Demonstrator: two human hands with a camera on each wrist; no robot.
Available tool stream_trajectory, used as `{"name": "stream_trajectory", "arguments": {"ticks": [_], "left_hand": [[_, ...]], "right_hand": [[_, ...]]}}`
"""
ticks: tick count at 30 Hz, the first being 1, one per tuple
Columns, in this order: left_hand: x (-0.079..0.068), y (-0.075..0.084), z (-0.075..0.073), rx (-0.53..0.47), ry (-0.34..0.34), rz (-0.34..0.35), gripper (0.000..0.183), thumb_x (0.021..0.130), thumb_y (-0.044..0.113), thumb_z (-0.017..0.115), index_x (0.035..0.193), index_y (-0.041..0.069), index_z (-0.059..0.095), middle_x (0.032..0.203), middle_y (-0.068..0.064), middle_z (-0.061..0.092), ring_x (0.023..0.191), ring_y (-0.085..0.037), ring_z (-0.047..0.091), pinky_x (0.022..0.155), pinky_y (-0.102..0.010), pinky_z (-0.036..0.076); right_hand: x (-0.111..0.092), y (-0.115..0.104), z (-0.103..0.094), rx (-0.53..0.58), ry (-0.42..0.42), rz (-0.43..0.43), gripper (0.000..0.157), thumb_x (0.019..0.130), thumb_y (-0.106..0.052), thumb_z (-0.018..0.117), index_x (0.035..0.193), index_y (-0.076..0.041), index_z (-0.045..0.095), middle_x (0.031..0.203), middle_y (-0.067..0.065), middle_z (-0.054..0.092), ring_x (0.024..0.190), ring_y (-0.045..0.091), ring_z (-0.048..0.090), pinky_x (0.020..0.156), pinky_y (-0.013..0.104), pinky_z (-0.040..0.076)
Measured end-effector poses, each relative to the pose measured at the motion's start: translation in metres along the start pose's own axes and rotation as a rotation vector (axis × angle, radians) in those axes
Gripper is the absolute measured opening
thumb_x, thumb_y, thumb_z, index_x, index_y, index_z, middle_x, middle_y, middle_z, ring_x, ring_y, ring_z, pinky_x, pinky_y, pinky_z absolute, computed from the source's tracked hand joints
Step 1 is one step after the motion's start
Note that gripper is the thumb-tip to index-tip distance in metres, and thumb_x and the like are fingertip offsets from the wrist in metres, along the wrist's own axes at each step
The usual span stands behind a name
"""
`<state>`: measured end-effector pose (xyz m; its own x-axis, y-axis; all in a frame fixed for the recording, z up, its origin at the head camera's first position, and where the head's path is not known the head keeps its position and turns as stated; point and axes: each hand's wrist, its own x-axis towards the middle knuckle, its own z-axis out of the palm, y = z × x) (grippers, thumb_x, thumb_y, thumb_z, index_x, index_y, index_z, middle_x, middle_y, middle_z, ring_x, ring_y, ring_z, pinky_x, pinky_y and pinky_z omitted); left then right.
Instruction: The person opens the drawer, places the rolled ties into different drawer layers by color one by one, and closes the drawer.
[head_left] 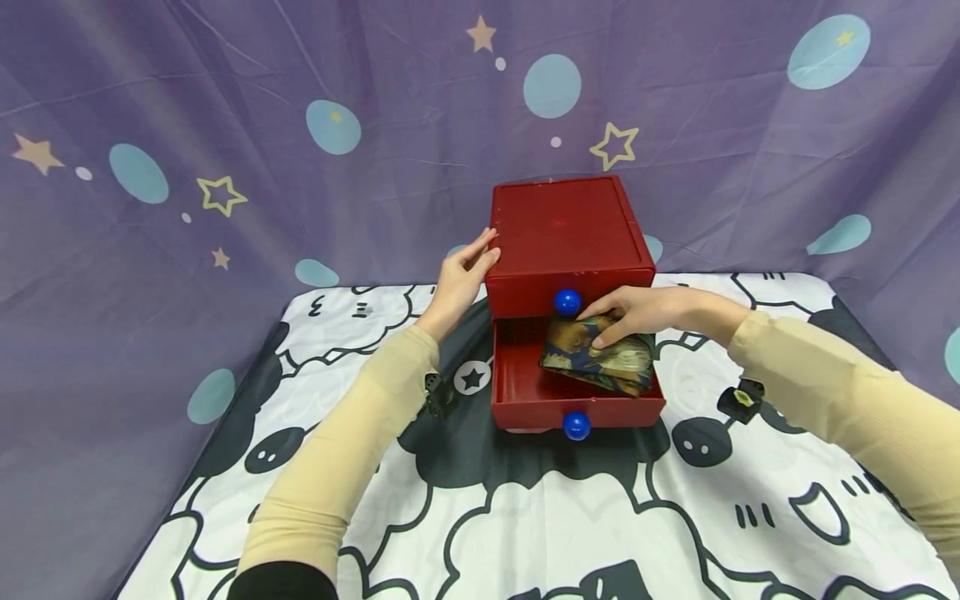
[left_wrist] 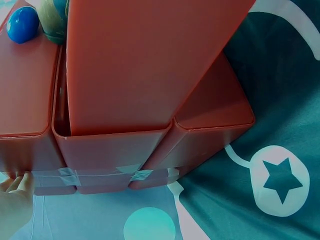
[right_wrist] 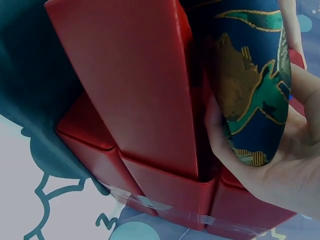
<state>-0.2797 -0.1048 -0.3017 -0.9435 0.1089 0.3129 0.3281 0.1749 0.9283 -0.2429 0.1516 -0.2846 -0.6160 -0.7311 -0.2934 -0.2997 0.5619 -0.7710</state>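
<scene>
A red chest of drawers (head_left: 566,225) stands on the table, its middle drawer (head_left: 517,379) pulled out toward me. Over that drawer my right hand (head_left: 648,312) pinches a folded cloth (head_left: 592,358) patterned in dark blue, green and gold, thumb on the near face. The cloth is partly inside the drawer, tilted down to the right. In the right wrist view, the cloth (right_wrist: 250,95) shows a rounded folded edge between thumb and fingers. My left hand (head_left: 459,283) rests against the chest's upper left edge, fingers extended.
Blue round knobs sit on the upper drawer (head_left: 567,302) and the pulled-out drawer (head_left: 577,426). Clear tape (left_wrist: 95,176) crosses the chest's back. A black-and-white cartoon cloth (head_left: 480,533) covers the table; a purple curtain (head_left: 420,192) hangs behind.
</scene>
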Motion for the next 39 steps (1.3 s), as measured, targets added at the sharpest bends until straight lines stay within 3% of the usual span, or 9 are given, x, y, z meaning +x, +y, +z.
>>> {"name": "stream_trajectory", "arguments": {"ticks": [6,13,18,28,35,39], "left_hand": [[-0.001,0.004,-0.001,-0.019,-0.010,-0.023,0.040,0.089,0.016,0.054,0.127,0.009,0.049,0.136,0.000,0.040,0.122,-0.008,0.038,0.097,-0.015,0.032],[-0.013,0.026,0.000,-0.009,-0.018,-0.032,0.041,0.089,0.010,0.051,0.128,0.001,0.045,0.138,-0.009,0.036,0.126,-0.016,0.034,0.100,-0.019,0.031],[-0.014,0.028,0.000,0.010,-0.019,-0.030,0.040,0.090,0.011,0.051,0.128,0.001,0.045,0.138,-0.009,0.036,0.126,-0.015,0.034,0.100,-0.019,0.031],[-0.013,0.027,0.000,0.018,-0.013,-0.028,0.040,0.089,0.012,0.051,0.128,0.002,0.046,0.137,-0.009,0.037,0.127,-0.016,0.033,0.100,-0.017,0.029],[0.000,0.003,-0.001,-0.014,-0.015,-0.015,0.040,0.089,0.015,0.053,0.128,0.008,0.048,0.137,-0.003,0.038,0.124,-0.008,0.036,0.098,-0.017,0.031],[0.000,0.000,-0.001,0.000,-0.006,0.000,0.040,0.089,0.016,0.053,0.128,0.009,0.048,0.137,-0.002,0.039,0.123,-0.006,0.037,0.098,-0.016,0.032]], "right_hand": [[0.007,0.003,0.004,0.007,0.023,0.000,0.041,0.082,-0.015,0.063,0.119,0.000,0.054,0.105,0.011,0.060,0.089,0.017,0.056,0.078,0.029,0.050],[0.012,0.004,0.010,0.025,0.020,-0.019,0.040,0.082,-0.015,0.063,0.117,0.001,0.055,0.104,0.011,0.061,0.088,0.017,0.057,0.078,0.030,0.050],[0.015,0.004,0.014,0.013,0.003,-0.019,0.041,0.082,-0.015,0.063,0.118,0.001,0.054,0.105,0.011,0.061,0.089,0.017,0.058,0.078,0.030,0.051],[0.016,0.003,0.019,-0.057,-0.012,-0.045,0.038,0.082,-0.010,0.061,0.119,0.001,0.055,0.105,0.009,0.062,0.094,0.019,0.056,0.083,0.032,0.048],[0.019,0.005,0.021,-0.035,-0.057,-0.098,0.036,0.083,-0.004,0.058,0.119,0.003,0.053,0.106,0.012,0.061,0.095,0.020,0.057,0.084,0.033,0.048],[0.019,0.006,0.021,-0.057,-0.059,-0.131,0.035,0.083,-0.002,0.057,0.118,0.005,0.053,0.106,0.013,0.061,0.094,0.021,0.058,0.083,0.032,0.049]]}}
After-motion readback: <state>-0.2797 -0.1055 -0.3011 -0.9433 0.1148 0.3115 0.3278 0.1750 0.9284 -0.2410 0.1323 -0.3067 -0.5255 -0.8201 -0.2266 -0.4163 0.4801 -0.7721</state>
